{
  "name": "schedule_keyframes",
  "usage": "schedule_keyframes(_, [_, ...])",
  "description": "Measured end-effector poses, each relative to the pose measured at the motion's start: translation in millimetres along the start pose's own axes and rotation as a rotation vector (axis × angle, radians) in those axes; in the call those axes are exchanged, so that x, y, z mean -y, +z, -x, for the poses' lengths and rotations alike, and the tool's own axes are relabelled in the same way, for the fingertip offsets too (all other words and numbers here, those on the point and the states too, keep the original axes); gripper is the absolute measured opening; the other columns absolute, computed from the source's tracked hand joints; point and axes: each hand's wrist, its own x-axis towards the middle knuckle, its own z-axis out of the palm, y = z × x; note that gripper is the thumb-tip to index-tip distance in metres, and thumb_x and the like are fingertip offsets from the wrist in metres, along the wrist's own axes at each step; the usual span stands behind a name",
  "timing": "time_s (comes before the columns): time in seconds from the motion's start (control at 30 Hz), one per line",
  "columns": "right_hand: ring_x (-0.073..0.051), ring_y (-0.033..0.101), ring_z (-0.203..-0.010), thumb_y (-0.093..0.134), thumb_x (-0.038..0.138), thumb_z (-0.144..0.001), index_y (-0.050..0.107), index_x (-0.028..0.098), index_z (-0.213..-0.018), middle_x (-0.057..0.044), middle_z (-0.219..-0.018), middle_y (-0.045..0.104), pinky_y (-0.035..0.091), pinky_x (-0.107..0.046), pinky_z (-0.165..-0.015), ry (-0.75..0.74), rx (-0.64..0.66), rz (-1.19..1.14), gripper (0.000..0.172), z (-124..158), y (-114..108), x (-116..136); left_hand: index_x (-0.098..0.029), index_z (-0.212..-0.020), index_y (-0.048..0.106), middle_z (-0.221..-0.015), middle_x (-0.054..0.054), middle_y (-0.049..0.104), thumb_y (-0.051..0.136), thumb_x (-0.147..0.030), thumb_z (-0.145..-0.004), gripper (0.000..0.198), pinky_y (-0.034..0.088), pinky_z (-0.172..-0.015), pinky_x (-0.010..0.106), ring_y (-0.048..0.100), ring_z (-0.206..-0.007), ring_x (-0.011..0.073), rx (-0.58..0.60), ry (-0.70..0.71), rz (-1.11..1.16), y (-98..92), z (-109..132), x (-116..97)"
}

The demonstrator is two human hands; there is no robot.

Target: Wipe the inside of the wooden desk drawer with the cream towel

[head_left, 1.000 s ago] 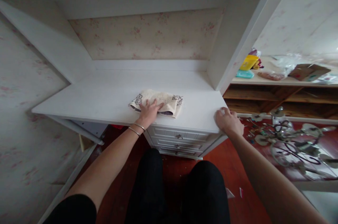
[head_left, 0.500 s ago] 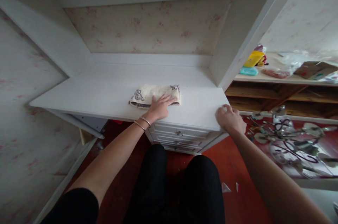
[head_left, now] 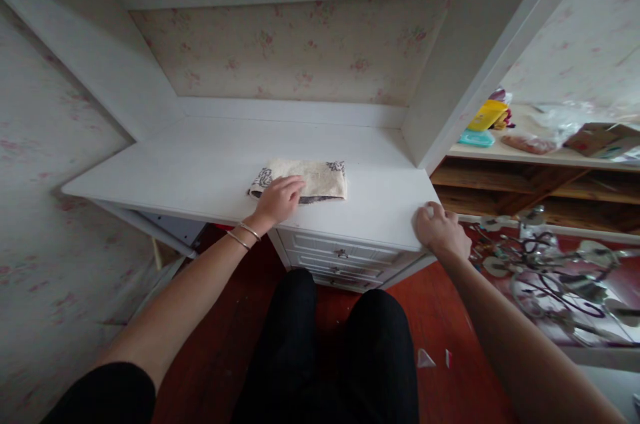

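Observation:
A folded cream cloth (head_left: 320, 177) with dark floral patterns at its corners lies on the white desktop (head_left: 225, 157), near the front edge. Over the left front part of this cloth rests my left hand (head_left: 280, 199), fingers stretched to the right and slightly bent. Its thumb is hidden, and two thin bangles circle the wrist. The cloth's front fold gapes a little, showing a dark inside. At the desktop's right front corner, my right hand (head_left: 443, 231) is closed over the edge with curled fingers.
White drawers (head_left: 343, 254) with small knobs sit under the desktop, above my knees. An upright panel (head_left: 465, 71) rises at the right. Beyond it stands a wooden shelf unit (head_left: 500, 177) holding a yellow container (head_left: 487, 115) and plastic bags. A chandelier (head_left: 565, 271) lies at the right.
My left hand has slid left across the cloth, its spread fingers drawing closer together. The cloth stays at about the same spot on the desktop. My right hand keeps its hold on the corner.

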Motion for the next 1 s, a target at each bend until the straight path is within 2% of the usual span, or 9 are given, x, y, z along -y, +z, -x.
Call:
schedule_keyframes(0.07, [-0.043, 0.056, -0.118, 0.020, 0.059, -0.096, 0.043, 0.032, -0.148, -0.018, -0.141, 0.048, 0.044, -0.061, -0.095, -0.001, -0.008, -0.001, 0.063, 1, 0, 1, -0.018, -0.116, 0.070, -0.129, 0.008, 0.064, 0.039, -0.015, -0.093, 0.038, 0.042, -0.110, 0.035, 0.056, -0.122, 0.0213, -0.126, -0.164, -0.048, -12.9, 15, 34])
schedule_keyframes(0.13, [-0.043, 0.055, -0.119, 0.022, 0.057, -0.096, 0.043, 0.032, -0.149, -0.019, -0.140, 0.049, 0.044, -0.060, -0.095, 0.005, -0.017, -0.001, 0.062, 1, 0, 1, -0.015, -0.116, 0.068, -0.126, 0.011, 0.063, 0.041, -0.013, -0.091, 0.037, 0.041, -0.110, 0.036, 0.055, -0.121, 0.0239, -0.199, -0.351, -0.134, -22.0, 33, 69])
schedule_keyframes(0.2, [-0.043, 0.055, -0.119, 0.023, 0.056, -0.096, 0.043, 0.031, -0.149, -0.019, -0.140, 0.049, 0.044, -0.060, -0.096, 0.007, -0.023, -0.004, 0.062, 1, 1, 1, -0.012, -0.123, 0.064, -0.131, 0.015, 0.059, 0.042, -0.013, -0.090, 0.040, 0.041, -0.108, 0.038, 0.053, -0.124, 0.0273, -0.185, -0.492, -0.232, -25.5, 49, 96])
schedule_keyframes(0.27, [-0.043, 0.055, -0.118, 0.023, 0.057, -0.096, 0.043, 0.031, -0.149, -0.020, -0.141, 0.048, 0.044, -0.061, -0.095, 0.003, -0.027, -0.006, 0.063, 0, 3, 0, -0.009, -0.125, 0.063, -0.131, 0.018, 0.059, 0.041, -0.016, -0.092, 0.040, 0.042, -0.105, 0.042, 0.054, -0.122, 0.0308, -0.128, -0.592, -0.302, -24.2, 61, 111])
schedule_keyframes(0.37, [-0.044, 0.056, -0.117, 0.022, 0.057, -0.096, 0.043, 0.031, -0.149, -0.020, -0.142, 0.047, 0.044, -0.062, -0.094, -0.004, -0.021, -0.002, 0.063, -1, 5, -2, -0.012, -0.124, 0.064, -0.124, 0.017, 0.064, 0.040, -0.022, -0.095, 0.039, 0.042, -0.101, 0.046, 0.057, -0.117, 0.0331, -0.060, -0.649, -0.372, -19.5, 68, 113])
schedule_keyframes(0.47, [-0.044, 0.056, -0.118, 0.021, 0.058, -0.096, 0.043, 0.031, -0.149, -0.019, -0.144, 0.047, 0.044, -0.062, -0.094, -0.006, -0.023, -0.004, 0.064, -2, 6, -3, -0.014, -0.123, 0.066, -0.124, 0.014, 0.066, 0.042, -0.023, -0.095, 0.038, 0.041, -0.100, 0.044, 0.057, -0.116, 0.0320, -0.044, -0.632, -0.402, -17.9, 67, 105])
schedule_keyframes(0.63, [-0.045, 0.056, -0.118, 0.021, 0.060, -0.095, 0.044, 0.032, -0.148, -0.019, -0.144, 0.047, 0.044, -0.063, -0.094, -0.006, -0.031, -0.009, 0.065, -2, 6, -3, -0.013, -0.124, 0.066, -0.129, 0.013, 0.064, 0.041, -0.020, -0.094, 0.039, 0.039, -0.103, 0.041, 0.056, -0.119, 0.0292, -0.064, -0.593, -0.377, -20.5, 69, 102])
schedule_keyframes(1.0, [-0.045, 0.055, -0.119, 0.022, 0.059, -0.095, 0.044, 0.030, -0.149, -0.019, -0.146, 0.046, 0.043, -0.062, -0.095, -0.004, -0.023, -0.019, 0.065, -3, 7, -2, -0.016, -0.123, 0.068, -0.126, 0.013, 0.066, 0.043, -0.020, -0.093, 0.039, 0.040, -0.101, 0.042, 0.057, -0.117, 0.0299, -0.095, -0.630, -0.375, -21.2, 70, 99])
